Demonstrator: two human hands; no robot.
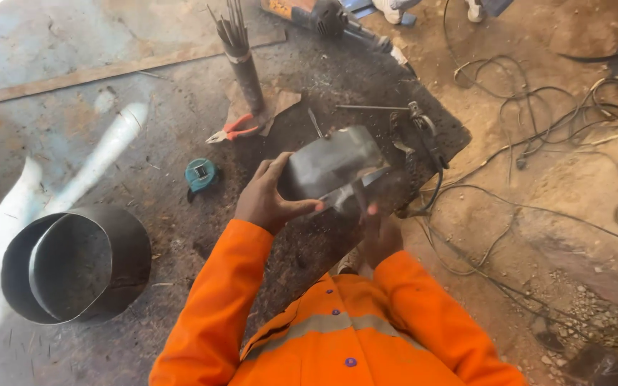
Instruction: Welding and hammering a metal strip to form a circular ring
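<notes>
Your left hand [266, 204] grips the left end of a bent grey metal piece [330, 166], with the fingers [270, 169] curled over its top edge and the thumb underneath. You hold the piece in the air above the dark metal plate [180, 129] that lies on the ground. Your right hand [380, 232] is under the lower right edge of the same piece, but it is blurred, so I cannot tell if its fingers are closed on it. Near the piece, on the plate, there are red pliers [234, 131], a teal tape measure [200, 174] and a tube with welding rods [241, 57]. A short steel cylinder [76, 263] is well apart, to your left. Black cables [538, 107] lie over the sandy ground at your right.
</notes>
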